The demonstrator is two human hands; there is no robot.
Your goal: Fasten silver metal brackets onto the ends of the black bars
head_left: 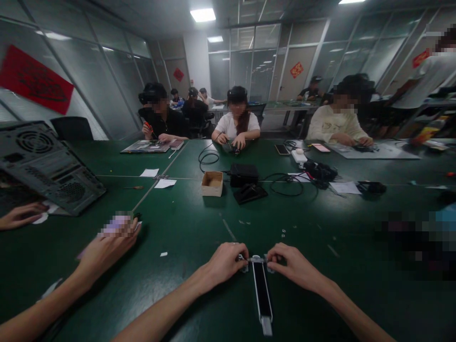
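A long, narrow black strip with a white or silver rim (262, 289) lies on the green table, pointing towards me, with a pale tab at its near end. A small shiny crosspiece sits across its far end. To the left of that end, my left hand (226, 260) has thumb and forefinger pinched round a small metal-looking piece (243, 262). My right hand (297, 266) pinches at the right side of the same end, beside another small pale piece (270, 264). What exactly each fingertip grips is partly hidden by the fingers.
Two tiny rings (283, 233) lie beyond my right hand. Further off stand a small open cardboard box (212, 186) and a black case (244, 175) with cables. A co-worker's hand (117, 237) rests at left, near a computer case (53, 166). People sit opposite.
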